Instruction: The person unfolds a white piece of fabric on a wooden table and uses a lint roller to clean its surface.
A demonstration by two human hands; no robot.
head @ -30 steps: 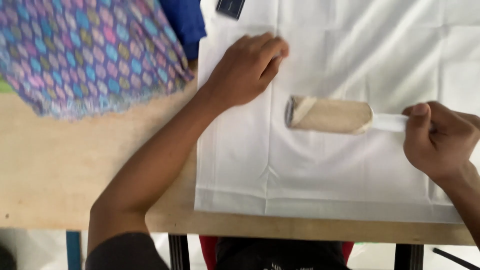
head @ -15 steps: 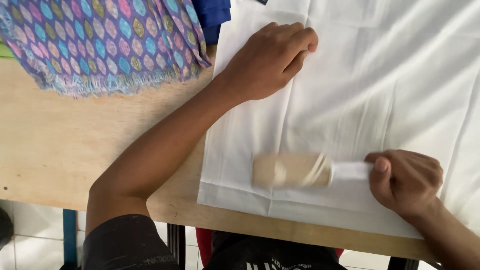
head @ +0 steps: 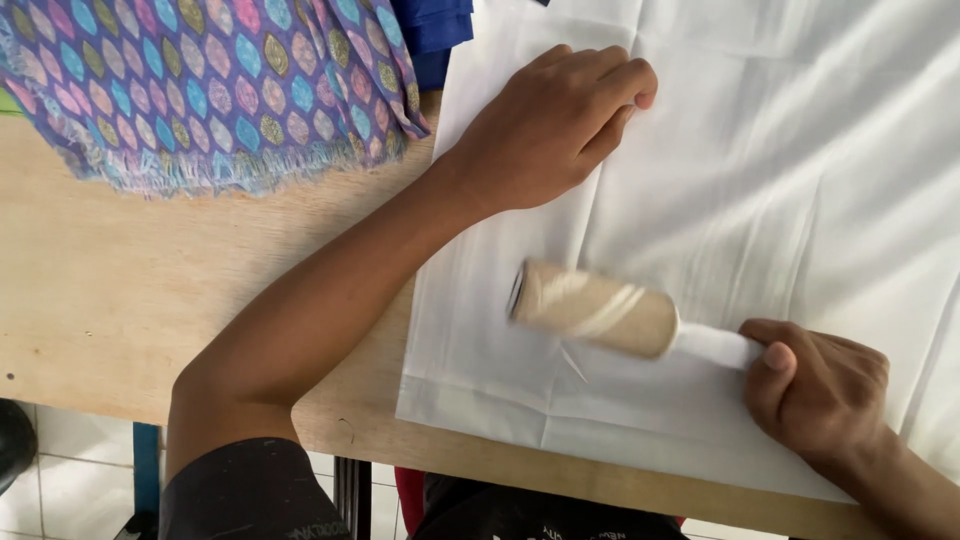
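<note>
The right hand (head: 825, 400) holds the white handle of a lint roller (head: 595, 310), its grip wrapped tight around the handle with the thumb on top. The roller's beige drum lies on its side on the white cloth (head: 760, 180), near the cloth's front left corner, tilted slightly with the drum end pointing left and the handle running right into the hand. The left hand (head: 550, 125) lies palm down on the same cloth, just inside its left edge and above the roller, its grip flat and fingers close together, holding nothing, only pressing the fabric. The left forearm crosses the bare wooden counter (head: 150, 300) diagonally and covers part of the cloth's left edge. A purple patterned cloth (head: 200, 80) with a fringed hem lies at the counter's upper left, well apart from the roller. A folded blue cloth (head: 435, 30) sits between the patterned cloth and the white cloth. Pale floor tiles (head: 60, 470) show below the counter's front edge.
</note>
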